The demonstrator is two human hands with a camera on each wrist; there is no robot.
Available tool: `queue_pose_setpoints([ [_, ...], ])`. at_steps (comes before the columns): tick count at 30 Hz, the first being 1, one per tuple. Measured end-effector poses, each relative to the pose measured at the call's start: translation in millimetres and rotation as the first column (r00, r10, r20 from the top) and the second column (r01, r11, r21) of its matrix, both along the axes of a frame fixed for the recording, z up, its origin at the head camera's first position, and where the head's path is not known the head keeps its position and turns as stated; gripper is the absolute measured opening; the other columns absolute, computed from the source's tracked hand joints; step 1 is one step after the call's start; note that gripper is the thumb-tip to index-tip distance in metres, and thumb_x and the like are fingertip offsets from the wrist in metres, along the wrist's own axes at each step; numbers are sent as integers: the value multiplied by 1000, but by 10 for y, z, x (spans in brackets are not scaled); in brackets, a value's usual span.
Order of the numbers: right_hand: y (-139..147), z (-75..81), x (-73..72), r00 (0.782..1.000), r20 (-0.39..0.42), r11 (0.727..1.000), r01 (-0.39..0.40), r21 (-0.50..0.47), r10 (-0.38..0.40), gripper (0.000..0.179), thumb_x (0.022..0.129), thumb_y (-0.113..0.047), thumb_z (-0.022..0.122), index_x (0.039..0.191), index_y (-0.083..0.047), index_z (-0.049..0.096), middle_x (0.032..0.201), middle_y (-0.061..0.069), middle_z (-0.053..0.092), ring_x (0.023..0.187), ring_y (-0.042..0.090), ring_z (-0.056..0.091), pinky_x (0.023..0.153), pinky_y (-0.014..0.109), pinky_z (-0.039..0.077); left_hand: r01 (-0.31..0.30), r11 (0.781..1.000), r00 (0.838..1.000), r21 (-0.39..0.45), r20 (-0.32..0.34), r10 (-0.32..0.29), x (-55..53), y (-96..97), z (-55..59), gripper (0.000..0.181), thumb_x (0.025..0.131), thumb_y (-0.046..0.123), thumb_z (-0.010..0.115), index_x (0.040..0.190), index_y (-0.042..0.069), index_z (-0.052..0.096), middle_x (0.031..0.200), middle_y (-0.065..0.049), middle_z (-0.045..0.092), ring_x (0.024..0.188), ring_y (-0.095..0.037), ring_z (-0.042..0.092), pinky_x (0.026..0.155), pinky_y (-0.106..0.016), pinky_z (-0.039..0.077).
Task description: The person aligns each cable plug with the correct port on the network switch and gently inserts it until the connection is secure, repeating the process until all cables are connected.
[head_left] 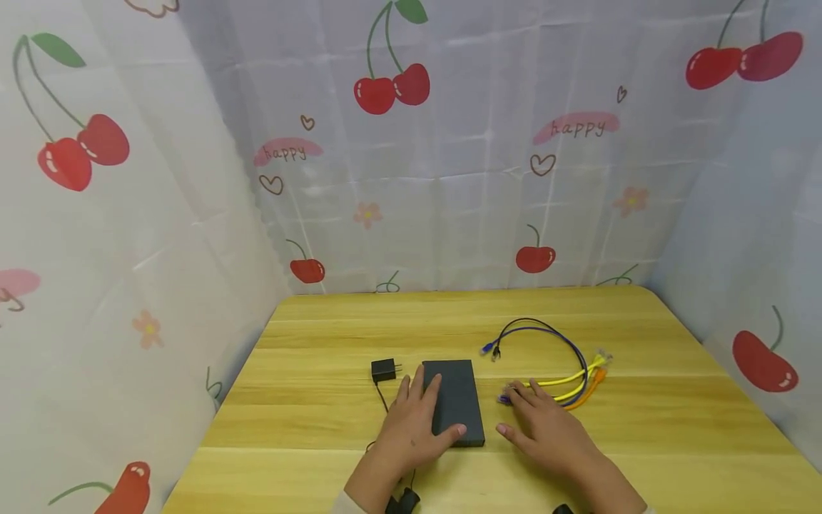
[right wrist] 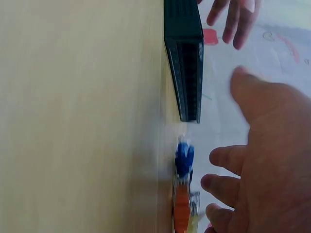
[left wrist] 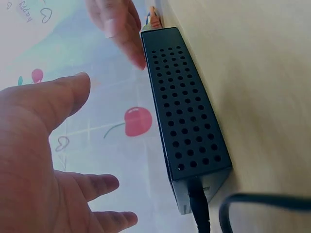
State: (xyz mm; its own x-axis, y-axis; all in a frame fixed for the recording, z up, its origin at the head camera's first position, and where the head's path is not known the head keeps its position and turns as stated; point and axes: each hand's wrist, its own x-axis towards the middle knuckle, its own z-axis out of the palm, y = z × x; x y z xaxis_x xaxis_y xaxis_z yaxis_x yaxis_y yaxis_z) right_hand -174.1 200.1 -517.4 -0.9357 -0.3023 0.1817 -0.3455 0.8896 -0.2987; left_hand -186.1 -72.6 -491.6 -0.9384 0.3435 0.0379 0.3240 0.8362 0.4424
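A black network switch [head_left: 461, 400] lies flat on the table. My left hand [head_left: 411, 428] hovers over its left side with fingers spread and thumb extended. In the left wrist view, the vented side of the switch [left wrist: 182, 102] shows, with a power cord [left wrist: 198, 206] plugged into its end. To the right, my right hand [head_left: 549, 432] reaches over the near ends of the network cables, its fingers extended and grasping nothing. The row of ports on the switch [right wrist: 189, 82] faces that hand in the right wrist view, near a blue plug [right wrist: 184, 158] and an orange plug [right wrist: 181, 208].
Yellow cables [head_left: 559, 383], an orange cable [head_left: 587, 394], and a blue cable [head_left: 574, 346] lie bundled on the right, a black one looping with the blue. A black power adapter [head_left: 383, 370] rests left of the switch. Cherry-print curtains [head_left: 449, 214] surround the wooden table [head_left: 321, 414].
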Motion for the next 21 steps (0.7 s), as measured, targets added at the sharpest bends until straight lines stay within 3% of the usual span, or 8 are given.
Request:
queue_pose_setpoints([
  [11,216,-50,-45,999,33,999,37,-4,-36,72,91,-49,68,148,-9,49,154,14,43,145,43,30,99,66,41,10,999,1000,-34,2,-10,-7,112,44,96,86,75,55,160,21,26,167,-15,8,150,-49,8,106,-69,30],
  [21,352,-102,-11,999,-11,998,32,-45,-33,64,90,-39,73,144,-11,55,152,14,46,141,42,38,98,64,43,57,994,998,-94,46,-53,-38,259,-73,101,82,80,54,160,23,24,167,-13,9,151,-46,5,105,-67,33],
])
